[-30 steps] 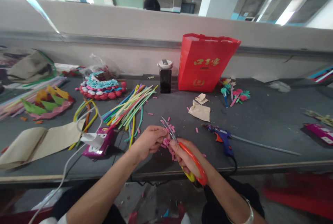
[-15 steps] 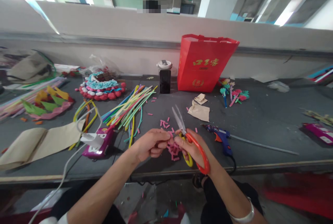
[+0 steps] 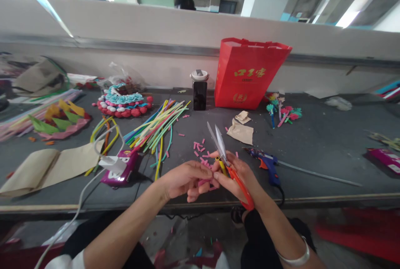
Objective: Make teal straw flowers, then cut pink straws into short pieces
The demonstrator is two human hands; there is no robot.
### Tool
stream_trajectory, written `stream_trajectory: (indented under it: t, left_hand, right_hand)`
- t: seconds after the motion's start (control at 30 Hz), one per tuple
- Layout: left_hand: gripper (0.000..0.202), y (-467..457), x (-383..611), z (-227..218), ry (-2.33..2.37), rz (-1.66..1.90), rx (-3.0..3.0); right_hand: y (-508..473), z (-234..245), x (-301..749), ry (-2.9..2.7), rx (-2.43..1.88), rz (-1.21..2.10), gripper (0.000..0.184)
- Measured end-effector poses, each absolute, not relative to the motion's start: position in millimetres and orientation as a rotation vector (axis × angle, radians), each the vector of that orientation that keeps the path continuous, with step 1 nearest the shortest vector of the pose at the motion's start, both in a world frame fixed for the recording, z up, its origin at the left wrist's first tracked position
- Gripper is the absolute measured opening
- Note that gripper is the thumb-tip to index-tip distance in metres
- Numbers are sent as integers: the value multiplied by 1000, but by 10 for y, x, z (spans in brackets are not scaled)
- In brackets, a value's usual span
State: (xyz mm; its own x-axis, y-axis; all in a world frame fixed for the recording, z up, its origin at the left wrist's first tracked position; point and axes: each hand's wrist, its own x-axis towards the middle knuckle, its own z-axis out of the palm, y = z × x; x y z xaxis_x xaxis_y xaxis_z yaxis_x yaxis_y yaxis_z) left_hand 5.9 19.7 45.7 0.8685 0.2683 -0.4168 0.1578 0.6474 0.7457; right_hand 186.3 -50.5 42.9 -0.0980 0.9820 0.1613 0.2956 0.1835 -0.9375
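My right hand point(image 3: 238, 176) is closed round a pair of scissors point(image 3: 241, 186) with one orange and one yellow handle loop. Their blades stand a little apart and point away from me. My left hand point(image 3: 187, 177) is closed, its thumb and forefinger meeting my right fingertips. A pink strip point(image 3: 204, 182) shows among the left fingers; how far it extends is hidden. Short cut pink pieces point(image 3: 199, 147) lie scattered on the dark table point(image 3: 312, 135) just beyond and under my hands.
Colourful strips point(image 3: 159, 125) lie in a bundle on the left, near a purple power strip point(image 3: 117, 173) and an open notebook point(image 3: 46, 167). A blue glue gun point(image 3: 268, 167) rests on the right. Behind stand a phone point(image 3: 200, 95), a cup point(image 3: 199, 75) and a red bag point(image 3: 246, 77).
Both hands have come closer together, fingertips now touching. The scissors have turned slightly more upright, their blades opening wider, and the yellow loop has swung up toward the fingers.
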Motion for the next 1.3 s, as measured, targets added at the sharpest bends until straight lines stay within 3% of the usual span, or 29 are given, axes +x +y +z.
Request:
stream_trajectory:
  t: [0.3, 0.53, 0.9, 1.13, 1.3]
  left_hand:
    - [39, 170, 77, 537, 594, 80, 920]
    - [26, 146, 36, 554, 676, 157, 1154]
    - [28, 64, 91, 521, 784, 348, 1309]
    - [27, 171, 41, 605, 861, 589, 1197]
    - [26, 170, 18, 711, 888, 624, 1127]
  right_hand:
    - [-532, 389, 1913, -1680, -1205, 875, 37]
    - [-551, 491, 1993, -1785, -1246, 739, 34]
    - [-493, 399, 1984, -1560, -1357, 644, 35]
    - [-711, 554, 1842, -1162, -1346, 1343, 59]
    - [-826, 613, 1704, -1315, -1398, 1389, 68]
